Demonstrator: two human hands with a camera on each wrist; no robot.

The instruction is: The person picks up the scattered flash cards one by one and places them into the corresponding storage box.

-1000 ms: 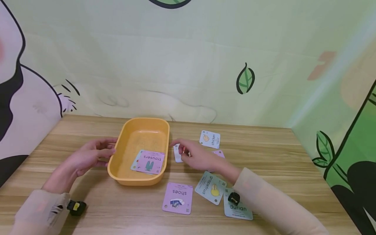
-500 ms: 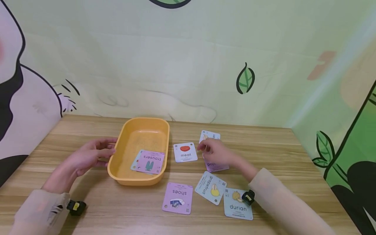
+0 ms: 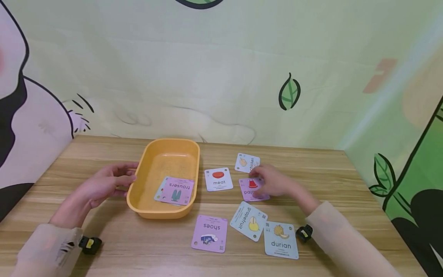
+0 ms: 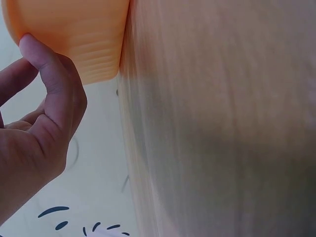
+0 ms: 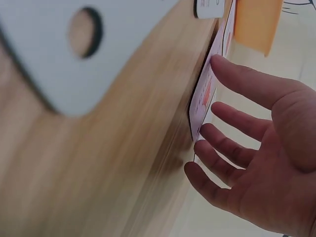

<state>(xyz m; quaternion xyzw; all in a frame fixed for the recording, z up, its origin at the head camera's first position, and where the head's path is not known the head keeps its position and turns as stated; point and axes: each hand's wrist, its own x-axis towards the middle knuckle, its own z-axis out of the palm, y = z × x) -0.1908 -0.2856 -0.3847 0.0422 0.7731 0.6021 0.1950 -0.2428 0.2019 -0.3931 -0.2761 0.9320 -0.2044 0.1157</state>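
My left hand (image 3: 107, 182) rests against the outer left side of a yellow plastic tray (image 3: 145, 165); the left wrist view shows the thumb on the tray wall (image 4: 94, 49). Inside the tray, a purple trousers card (image 3: 183, 187) overlaps a light blue card (image 3: 160, 192). Over a purple pajamas card (image 3: 247, 192) is my right hand (image 3: 277, 182), partly covering its word. In the right wrist view the fingers are spread and lightly bent, the thumb at the face of the purple card (image 5: 201, 94). Behind it lies the chicken card (image 3: 245, 162), partly covered by the fingers.
A meat card (image 3: 219, 179) lies between tray and pajamas card. Nearer me are a purple shoes card (image 3: 209, 229), a grapefruit card (image 3: 247, 221) and a durian card (image 3: 281, 240). The wooden table (image 3: 114, 246) ends at a printed wall cloth (image 3: 221, 84).
My right hand has moved right, from beside the tray past the meat card to the pajamas card, uncovering the meat card. My left hand and the tray have stayed put.
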